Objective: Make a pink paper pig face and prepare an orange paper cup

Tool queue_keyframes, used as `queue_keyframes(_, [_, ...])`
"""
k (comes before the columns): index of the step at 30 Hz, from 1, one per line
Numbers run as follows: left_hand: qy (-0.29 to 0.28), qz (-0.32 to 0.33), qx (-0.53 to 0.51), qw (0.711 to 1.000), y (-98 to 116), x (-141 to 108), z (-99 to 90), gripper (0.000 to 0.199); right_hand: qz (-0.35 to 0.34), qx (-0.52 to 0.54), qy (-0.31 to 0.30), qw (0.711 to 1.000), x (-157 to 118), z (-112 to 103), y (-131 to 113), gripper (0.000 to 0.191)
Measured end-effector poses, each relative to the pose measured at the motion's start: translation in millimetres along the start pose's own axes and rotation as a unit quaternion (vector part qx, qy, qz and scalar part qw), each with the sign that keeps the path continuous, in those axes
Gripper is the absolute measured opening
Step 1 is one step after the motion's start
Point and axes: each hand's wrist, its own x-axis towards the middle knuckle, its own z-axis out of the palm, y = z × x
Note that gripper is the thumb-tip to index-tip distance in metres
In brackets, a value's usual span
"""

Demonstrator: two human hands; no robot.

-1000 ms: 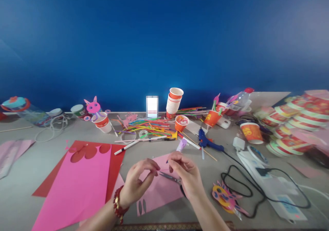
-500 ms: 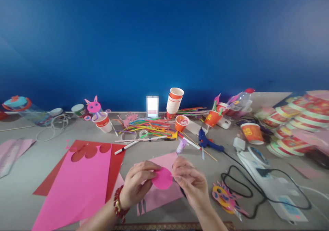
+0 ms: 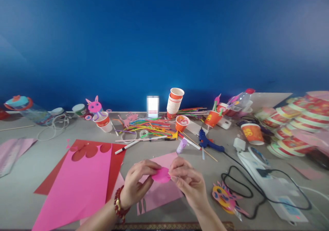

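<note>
A bright pink paper circle (image 3: 161,175) is held between both hands, tilted so that it looks flattened. My left hand (image 3: 141,178), with a red bead bracelet at the wrist, pinches its left edge between thumb and fingers. At the right edge, my right hand (image 3: 189,181) has its thumb and fingertips closed on the circle. Under the hands lies a light pink sheet (image 3: 164,198) with narrow dark shapes at its lower left. To the left, a bright pink sheet (image 3: 84,183) with round cut-outs along its top rests on a red sheet (image 3: 48,181).
A blue glue gun (image 3: 209,142) with its black cord and a power strip (image 3: 280,193) lie on the right. Coloured pipe cleaners (image 3: 151,128), markers and a paper cup stack (image 3: 174,104) stand behind. A rabbit figure (image 3: 94,107) tops a cup at back left.
The pink circle has tipped, so its face looks narrower. My right hand has shifted slightly left, over more of its right edge.
</note>
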Motion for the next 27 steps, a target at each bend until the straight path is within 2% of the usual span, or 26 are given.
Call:
queue_keyframes(9, [0.012,-0.026,-0.016,0.999,1.7,1.9,0.9,0.028,-0.019,-0.064,-0.010,0.998,6.1,0.4,-9.6,0.017])
queue_keyframes(14, [0.023,-0.105,-0.064,0.992,0.1,0.9,4.9,0.016,0.024,-0.052,-0.002,0.998,8.0,1.5,-8.1,0.012])
queue_keyframes(17, [0.034,-0.195,-0.136,0.971,-1.4,1.1,9.4,0.006,0.059,0.001,0.018,0.998,8.4,3.7,-1.2,0.007])
queue_keyframes(21, [0.063,-0.301,-0.231,0.923,-2.8,1.8,16.1,0.012,0.162,0.088,0.068,0.981,7.3,7.8,10.0,0.009])
queue_keyframes(24, [0.083,-0.335,-0.266,0.900,-3.4,2.5,19.1,0.018,0.222,0.153,0.100,0.958,5.8,9.9,16.8,0.014])
queue_keyframes(27, [0.088,-0.348,-0.267,0.894,-3.2,3.9,19.7,0.020,0.252,0.190,0.125,0.941,4.9,11.4,21.1,0.018])
